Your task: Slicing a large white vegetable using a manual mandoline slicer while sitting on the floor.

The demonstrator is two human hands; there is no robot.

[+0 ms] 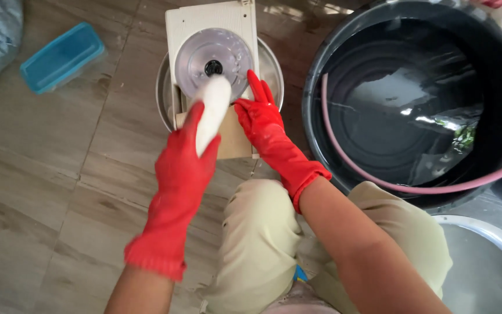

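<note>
A: White radish (213, 110)?
B: Held in the left hand (184, 160), red glove wrapped round its lower end, tip pushed against the round slicer disc (211, 55) of the cream slicer board (228, 17).
A: Right hand (260, 113)?
B: Fingers flat and spread on the board's right edge, holding nothing, touching the radish side.
A: Risk?
B: Looks like a glove finger could slide into the disc if the wet radish slips; the board could tip off the bowl.
A: Containers?
B: Metal bowl (271, 67) under the board, contents hidden. Big black tub (321, 70) holds water, pink hose (379, 180) curled inside. Blue lidded box (62, 57) on the floor, contents unclear.
</note>
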